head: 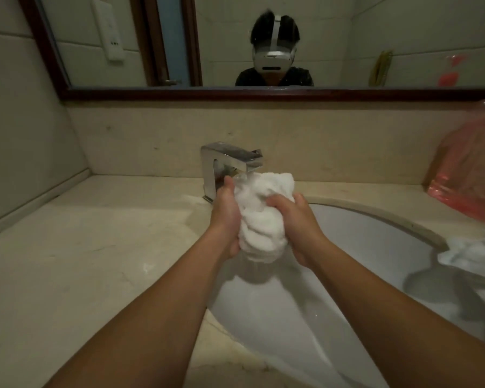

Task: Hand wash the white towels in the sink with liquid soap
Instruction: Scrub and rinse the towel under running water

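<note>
Left hand [226,219] and right hand [300,228] both grip one bunched white towel [259,219], held above the sink [375,247]. The towel's top sits directly under the faucet [227,158] spout. A second towel [476,253] lies over the sink's right rim. A pink bag [471,169] stands on the surface [81,261] behind it.

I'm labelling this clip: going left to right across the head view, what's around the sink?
Left hand, bunched white towel, right hand, second white towel at far right.
</note>
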